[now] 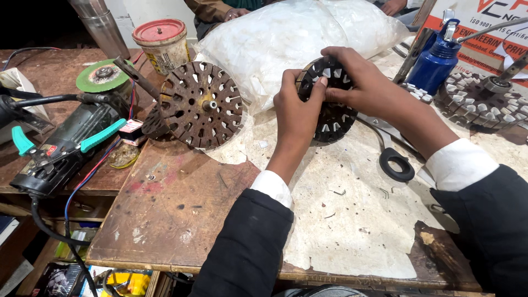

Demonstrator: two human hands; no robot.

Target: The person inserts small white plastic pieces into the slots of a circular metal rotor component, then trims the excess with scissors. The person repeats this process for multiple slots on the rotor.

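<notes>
Stator core [331, 118]: dark round slotted disc, white slips in many slots, held tilted on edge just above the desk [181, 220].
Left hand [297, 110]: fingers closed on the core's left rim.
Right hand [360, 80]: curled over the top rim, fingertips pinching at a slot.
Rusty core [201, 104]: stands well apart, left.
</notes>
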